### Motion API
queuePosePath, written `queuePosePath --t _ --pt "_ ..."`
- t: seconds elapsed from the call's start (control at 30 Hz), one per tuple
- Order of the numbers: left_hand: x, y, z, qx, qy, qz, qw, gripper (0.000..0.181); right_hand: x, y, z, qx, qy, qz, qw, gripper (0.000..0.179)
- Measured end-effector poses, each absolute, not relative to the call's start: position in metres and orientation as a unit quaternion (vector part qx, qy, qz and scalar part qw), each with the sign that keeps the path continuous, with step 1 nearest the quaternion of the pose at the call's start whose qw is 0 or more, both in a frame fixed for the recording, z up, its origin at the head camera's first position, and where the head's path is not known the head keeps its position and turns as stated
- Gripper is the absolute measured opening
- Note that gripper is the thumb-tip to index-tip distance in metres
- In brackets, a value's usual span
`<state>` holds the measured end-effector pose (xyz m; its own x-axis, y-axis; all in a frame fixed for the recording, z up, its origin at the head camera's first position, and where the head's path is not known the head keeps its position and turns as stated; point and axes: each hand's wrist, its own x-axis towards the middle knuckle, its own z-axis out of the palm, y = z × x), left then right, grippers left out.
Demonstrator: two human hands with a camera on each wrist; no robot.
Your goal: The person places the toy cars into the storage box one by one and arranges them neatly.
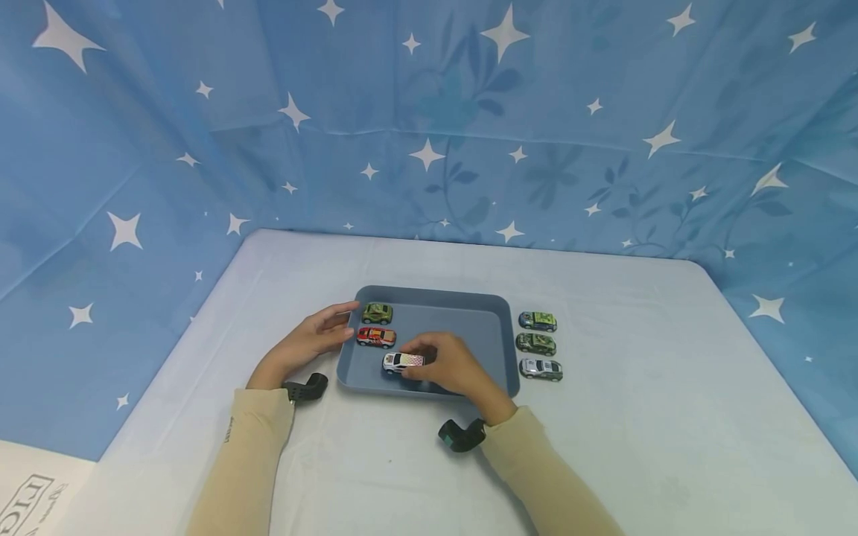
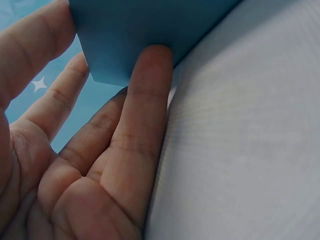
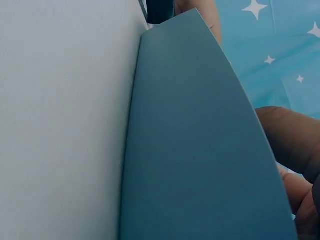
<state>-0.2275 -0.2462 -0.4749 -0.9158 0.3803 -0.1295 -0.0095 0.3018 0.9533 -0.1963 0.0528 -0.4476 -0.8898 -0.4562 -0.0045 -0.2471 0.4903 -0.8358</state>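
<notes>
My right hand is inside the blue-grey tray, its thumb and fingers pinching a white toy car with a pinkish checked pattern. In the right wrist view the tray's front wall hides the car and most of that hand. On the tray's left, my left hand reaches with extended fingers to the outer wall; the left wrist view has its fingertips against the tray. A green toy car stands in the tray's back left, with a red-and-yellow toy car just in front of it.
Right of the tray, three toy cars stand in a column: a green-and-blue one, a green camouflage one and a silver one. The white-covered table meets a blue star-patterned curtain at its back and sides.
</notes>
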Motion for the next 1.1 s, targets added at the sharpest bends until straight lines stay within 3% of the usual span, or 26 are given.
queuePosePath --t 1.1 --pt "-0.229 -0.249 -0.478 0.121 0.778 0.592 0.172 0.067 -0.198 0.016 -0.453 -0.192 0.868 -0.454 0.063 0.026"
